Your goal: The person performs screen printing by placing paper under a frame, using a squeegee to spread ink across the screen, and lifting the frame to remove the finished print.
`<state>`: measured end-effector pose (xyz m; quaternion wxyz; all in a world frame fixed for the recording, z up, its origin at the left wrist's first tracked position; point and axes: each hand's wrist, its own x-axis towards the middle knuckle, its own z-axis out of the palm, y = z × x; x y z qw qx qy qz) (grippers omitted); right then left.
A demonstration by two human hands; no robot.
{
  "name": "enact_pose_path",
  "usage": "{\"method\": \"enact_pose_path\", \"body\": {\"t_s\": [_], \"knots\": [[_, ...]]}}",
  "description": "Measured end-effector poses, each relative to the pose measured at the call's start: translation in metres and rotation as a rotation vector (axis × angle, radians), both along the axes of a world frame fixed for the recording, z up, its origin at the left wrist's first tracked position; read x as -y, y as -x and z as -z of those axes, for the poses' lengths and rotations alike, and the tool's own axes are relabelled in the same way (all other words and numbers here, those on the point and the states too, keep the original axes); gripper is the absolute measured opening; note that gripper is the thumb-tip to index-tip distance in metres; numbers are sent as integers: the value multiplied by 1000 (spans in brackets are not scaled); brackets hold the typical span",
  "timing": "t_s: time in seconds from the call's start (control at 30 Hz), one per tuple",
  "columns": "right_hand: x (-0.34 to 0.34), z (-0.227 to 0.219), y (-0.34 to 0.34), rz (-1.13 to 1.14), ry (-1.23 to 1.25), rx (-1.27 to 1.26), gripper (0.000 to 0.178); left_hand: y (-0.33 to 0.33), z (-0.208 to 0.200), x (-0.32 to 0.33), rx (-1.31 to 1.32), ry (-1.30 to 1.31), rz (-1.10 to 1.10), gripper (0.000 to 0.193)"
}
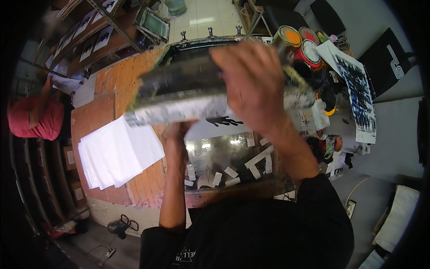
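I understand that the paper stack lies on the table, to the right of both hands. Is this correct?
The side is wrong. In the head view, the paper stack lies on the table to the left of the left hand and right hand.

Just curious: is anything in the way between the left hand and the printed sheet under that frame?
Nothing visible stands between the left hand and the sheet; they are side by side. The raised frame overhangs both from above and hides part of each, so whether they touch can't be told.
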<state>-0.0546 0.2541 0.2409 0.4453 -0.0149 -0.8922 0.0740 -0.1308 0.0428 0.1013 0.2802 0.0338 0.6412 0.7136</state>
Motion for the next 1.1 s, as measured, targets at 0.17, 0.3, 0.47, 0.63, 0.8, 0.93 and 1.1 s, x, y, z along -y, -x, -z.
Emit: {"method": "enact_pose_path", "body": {"t_s": [0.17, 0.3, 0.47, 0.63, 0.8, 0.93, 1.1], "knots": [[-35, -54, 39, -11, 48, 69, 25, 50, 73, -4, -439, 1068, 197, 33], [-58, -70, 66, -118, 61, -44, 14, 57, 107, 0, -230, 858, 217, 33], [-66, -110, 83, -93, 410, 201, 15, 61, 63, -1, 344, 154, 279, 20], [-91, -110, 102, -109, 297, 172, 21, 100, 79, 36, 326, 78, 146, 24], [-37, -128, 119, -6, 441, 312, 27, 160, 69, 130, 155, 331, 0, 26], [-140, -91, 105, 39, 225, 281, 46, 225, 88, 231, -55, 646, -113, 28], [-133, -80, 114, 0, 333, 304, 51, 246, 103, 313, -984, 1535, -854, 29]]}}
